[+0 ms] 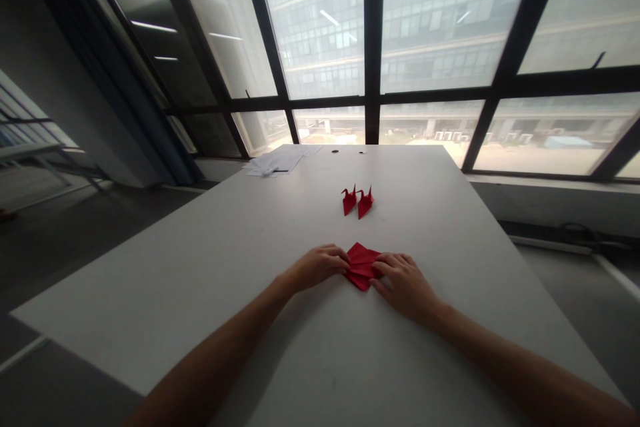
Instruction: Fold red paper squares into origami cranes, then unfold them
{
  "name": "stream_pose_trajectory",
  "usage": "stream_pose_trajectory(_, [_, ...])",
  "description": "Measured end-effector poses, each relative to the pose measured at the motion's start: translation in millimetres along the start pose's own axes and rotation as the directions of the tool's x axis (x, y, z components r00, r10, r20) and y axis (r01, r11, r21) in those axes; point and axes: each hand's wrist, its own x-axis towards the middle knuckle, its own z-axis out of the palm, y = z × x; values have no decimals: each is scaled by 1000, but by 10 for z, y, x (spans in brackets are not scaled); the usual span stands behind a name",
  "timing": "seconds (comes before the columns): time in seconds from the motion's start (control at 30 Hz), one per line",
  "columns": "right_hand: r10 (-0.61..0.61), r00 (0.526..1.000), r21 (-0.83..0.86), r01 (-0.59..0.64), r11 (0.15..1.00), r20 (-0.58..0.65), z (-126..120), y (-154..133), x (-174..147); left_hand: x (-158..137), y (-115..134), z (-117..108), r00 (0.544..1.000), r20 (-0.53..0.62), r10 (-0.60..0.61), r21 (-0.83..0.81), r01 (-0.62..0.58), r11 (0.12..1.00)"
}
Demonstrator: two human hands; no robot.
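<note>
A partly folded piece of red origami paper [361,266] lies on the white table, with crease lines running across it. My left hand [320,266] grips its left edge, the fingers bent and pressed together at the paper. On the right side, my right hand [404,282] pinches the paper's edge, with the thumb at the near side and the fingers over the top. Just beyond the paper stand two folded red paper cranes, a left crane [349,202] and a right crane [365,204], side by side and apart from both hands.
The white table [200,267] stretches ahead toward large dark-framed windows [373,47]. Loose white sheets of paper [280,162] lie at its far left corner. A round dark cable hole [335,152] shows near the far edge. A dark blue curtain [115,80] hangs at left.
</note>
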Motion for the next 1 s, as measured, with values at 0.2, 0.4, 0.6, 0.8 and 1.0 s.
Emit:
stream_pose_trajectory(0.2, [-3,1000,7,3,1000,2,-4,4,-10,1,4,-46,998,42,36,-20,-35,999])
stream_pose_trajectory(0.4, [-8,1000,2,7,1000,10,3,24,-12,7,-3,-20,998,23,54,8,-55,998])
stream_pose_trajectory(0.6, [-11,1000,5,11,1000,12,-12,6,-13,17,46,-20,998,28,54,69,-56,996])
stream_pose_trajectory(0.8, [-16,999,-3,16,1000,-44,24,32,-9,10,87,17,998,-43,-47,-2,47,999])
stream_pose_trajectory(1.0, [52,975,101,-30,994,-218,22,99,17,8,105,86,933,-156,-323,-382,245,891])
